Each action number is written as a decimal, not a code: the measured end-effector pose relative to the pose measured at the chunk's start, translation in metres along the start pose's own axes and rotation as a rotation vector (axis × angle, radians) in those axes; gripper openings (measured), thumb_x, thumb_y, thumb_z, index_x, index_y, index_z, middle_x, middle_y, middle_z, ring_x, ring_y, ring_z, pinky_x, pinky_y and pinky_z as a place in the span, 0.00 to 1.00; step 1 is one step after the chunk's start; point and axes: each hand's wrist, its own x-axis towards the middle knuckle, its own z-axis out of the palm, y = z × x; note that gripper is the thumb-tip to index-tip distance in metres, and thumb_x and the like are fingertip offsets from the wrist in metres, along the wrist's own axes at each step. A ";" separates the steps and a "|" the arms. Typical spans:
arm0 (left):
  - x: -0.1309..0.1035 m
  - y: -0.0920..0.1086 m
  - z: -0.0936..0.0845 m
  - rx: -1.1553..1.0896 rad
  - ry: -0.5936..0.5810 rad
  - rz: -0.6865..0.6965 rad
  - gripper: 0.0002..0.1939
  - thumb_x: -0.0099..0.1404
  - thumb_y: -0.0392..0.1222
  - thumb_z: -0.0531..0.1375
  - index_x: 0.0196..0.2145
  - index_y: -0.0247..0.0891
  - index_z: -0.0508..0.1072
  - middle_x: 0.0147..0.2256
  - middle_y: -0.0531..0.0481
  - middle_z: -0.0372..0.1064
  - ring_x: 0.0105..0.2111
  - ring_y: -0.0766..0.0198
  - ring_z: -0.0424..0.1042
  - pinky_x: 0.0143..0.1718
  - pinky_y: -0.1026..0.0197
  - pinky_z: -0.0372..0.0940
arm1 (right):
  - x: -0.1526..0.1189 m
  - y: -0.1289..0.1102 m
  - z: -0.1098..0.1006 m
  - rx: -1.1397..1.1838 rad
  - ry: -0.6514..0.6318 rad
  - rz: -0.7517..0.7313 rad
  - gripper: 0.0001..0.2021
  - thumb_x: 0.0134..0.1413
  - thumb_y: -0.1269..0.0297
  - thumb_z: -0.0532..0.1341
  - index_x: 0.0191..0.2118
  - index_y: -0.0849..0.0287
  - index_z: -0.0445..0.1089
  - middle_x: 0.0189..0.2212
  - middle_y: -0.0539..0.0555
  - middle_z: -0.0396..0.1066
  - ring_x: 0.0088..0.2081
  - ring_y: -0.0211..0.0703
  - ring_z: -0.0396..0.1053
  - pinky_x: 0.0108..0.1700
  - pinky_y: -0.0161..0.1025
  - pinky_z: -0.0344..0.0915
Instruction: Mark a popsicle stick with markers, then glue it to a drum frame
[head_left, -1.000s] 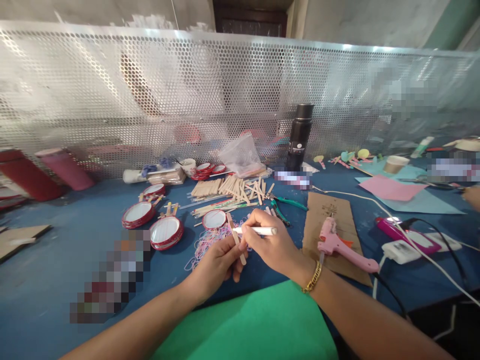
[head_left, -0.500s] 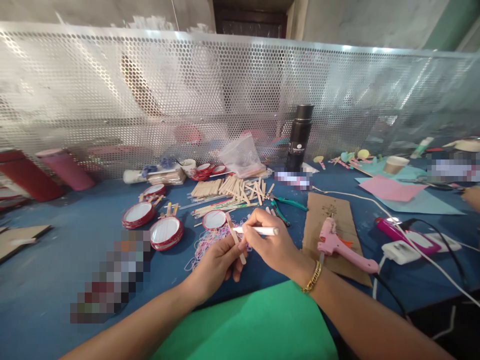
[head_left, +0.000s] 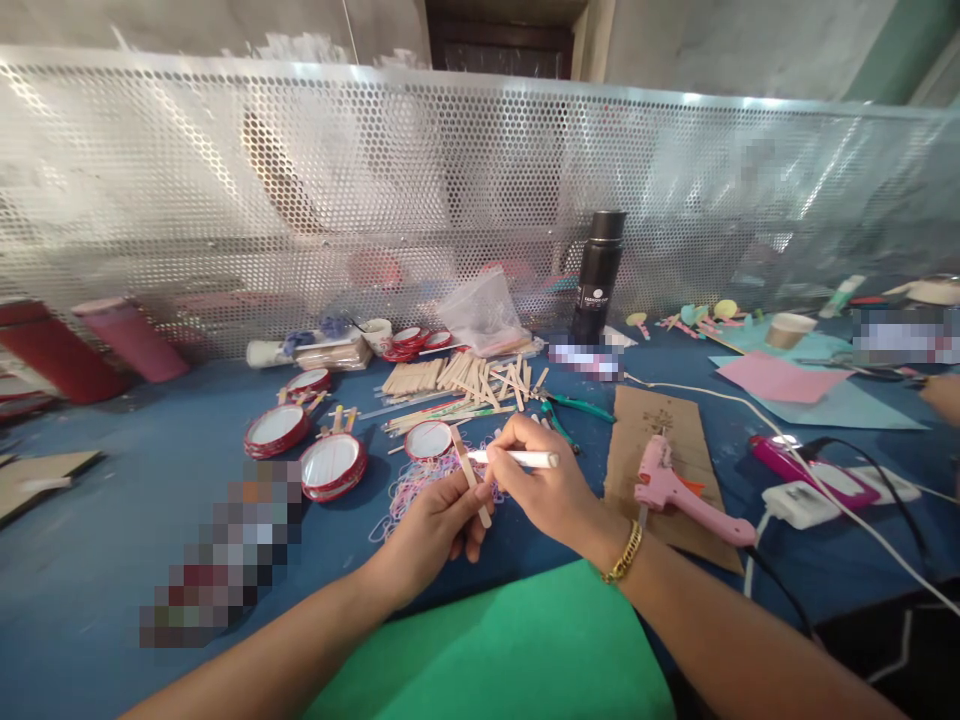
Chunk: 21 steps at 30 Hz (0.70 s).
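stick (head_left: pixel 464 463) pinched by l. hand (head_left: pixel 431 515), pen (head_left: pixel 534 459) gripped by r. hand (head_left: pixel 538 488); stick could be twisted if pen's pressed hard.

Bare table (head_left: pixel 165 470) leftward; glue gun (head_left: pixel 661 482) blocks right

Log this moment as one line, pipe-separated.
left hand: holds wooden stick | right hand: holds white pen, tip toward stick | nearby: tangled pastel strands | rest: pink glue gun on brown cardboard

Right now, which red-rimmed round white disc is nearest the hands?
The red-rimmed white disc by the tangled pastel strands, just beyond the left hand; the others sit farther left or back.
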 end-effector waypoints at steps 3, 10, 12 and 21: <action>0.000 -0.002 0.000 -0.001 -0.011 0.010 0.24 0.62 0.63 0.60 0.27 0.38 0.66 0.17 0.58 0.64 0.14 0.72 0.61 0.15 0.69 0.48 | -0.001 -0.001 0.003 0.040 -0.040 0.004 0.06 0.60 0.67 0.57 0.30 0.57 0.65 0.24 0.49 0.72 0.26 0.38 0.68 0.32 0.34 0.63; 0.000 -0.001 0.000 -0.006 0.001 0.002 0.23 0.62 0.62 0.60 0.27 0.38 0.67 0.18 0.57 0.64 0.15 0.72 0.62 0.15 0.69 0.49 | 0.000 0.002 0.001 -0.033 0.005 0.000 0.07 0.60 0.67 0.57 0.29 0.57 0.66 0.24 0.49 0.72 0.27 0.38 0.67 0.32 0.35 0.62; 0.000 0.000 0.000 -0.003 0.008 0.002 0.23 0.62 0.62 0.60 0.27 0.38 0.67 0.18 0.57 0.64 0.15 0.72 0.62 0.15 0.69 0.49 | 0.000 0.001 0.000 -0.029 0.013 0.000 0.07 0.60 0.67 0.57 0.29 0.57 0.66 0.24 0.49 0.71 0.27 0.38 0.67 0.32 0.35 0.62; 0.001 -0.003 -0.001 -0.014 -0.005 0.016 0.24 0.62 0.63 0.60 0.26 0.38 0.67 0.18 0.58 0.64 0.14 0.72 0.62 0.15 0.69 0.49 | -0.001 0.001 0.003 0.013 -0.041 0.013 0.07 0.59 0.68 0.57 0.30 0.57 0.66 0.24 0.49 0.71 0.27 0.38 0.68 0.32 0.35 0.62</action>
